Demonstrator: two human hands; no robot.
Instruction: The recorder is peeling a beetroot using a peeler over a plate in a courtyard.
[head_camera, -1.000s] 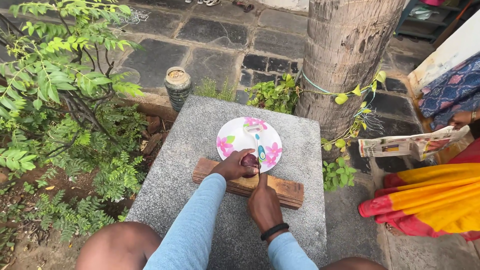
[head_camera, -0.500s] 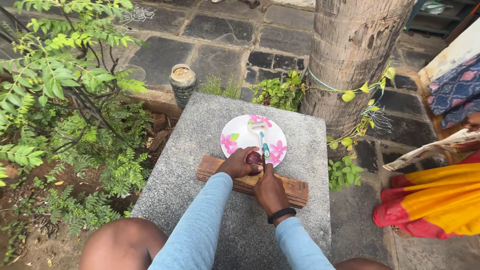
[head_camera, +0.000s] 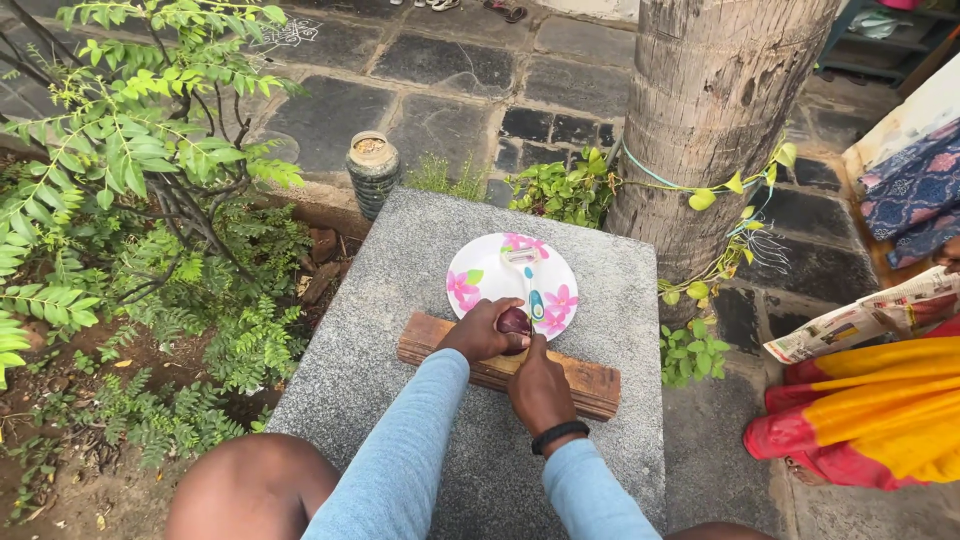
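Purple round onion (head_camera: 515, 321) sat on brown wooden chopping board (head_camera: 590, 385), gripped by curled left hand (head_camera: 480, 332). Right hand (head_camera: 538, 385) clenched just near of it, its contents impossible to tell. Beyond lay floral white plate (head_camera: 475, 275) carrying teal-handled peeler (head_camera: 528, 283), all atop grey stone slab (head_camera: 400, 260).

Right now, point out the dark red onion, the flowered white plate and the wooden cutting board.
Dark red round onion (head_camera: 515, 321), head view, its exposed top beside the left hand.
White round plate with pink flowers (head_camera: 478, 275), head view, bare left part.
Brown wooden cutting board (head_camera: 592, 384), head view, right end.
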